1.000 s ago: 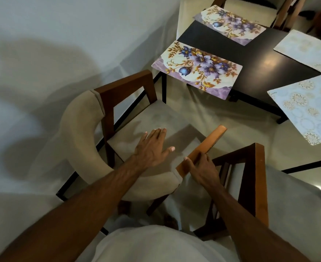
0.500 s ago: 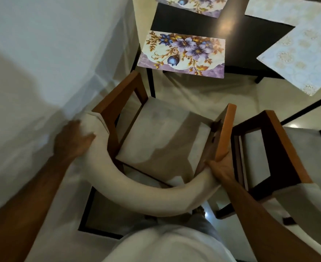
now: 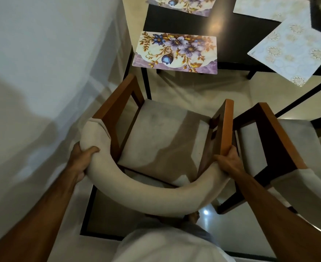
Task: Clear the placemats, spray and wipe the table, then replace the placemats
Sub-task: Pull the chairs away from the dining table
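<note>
A floral placemat [image 3: 176, 51] with purple flowers lies at the near corner of the dark table [image 3: 231, 33], overhanging its edge. A second floral placemat [image 3: 182, 3] shows at the top. Two pale blue patterned placemats [image 3: 292, 52] [image 3: 267, 7] lie on the right side. Below me stands a wooden chair with a curved padded backrest [image 3: 152, 195]. My left hand [image 3: 82, 157] grips the backrest's left end. My right hand [image 3: 229, 161] grips its right end, at the base of the wooden armrest [image 3: 226, 125].
A white wall [image 3: 42, 72] runs close along the left of the chair. A second wooden chair [image 3: 275, 144] stands right beside the first one's right armrest. Pale tiled floor [image 3: 203, 91] lies between chair and table.
My left hand left the seat, moved to the backrest's left end and now curls its thumb over it. My right hand slid down the armrest to the backrest. The view tilted downward.
</note>
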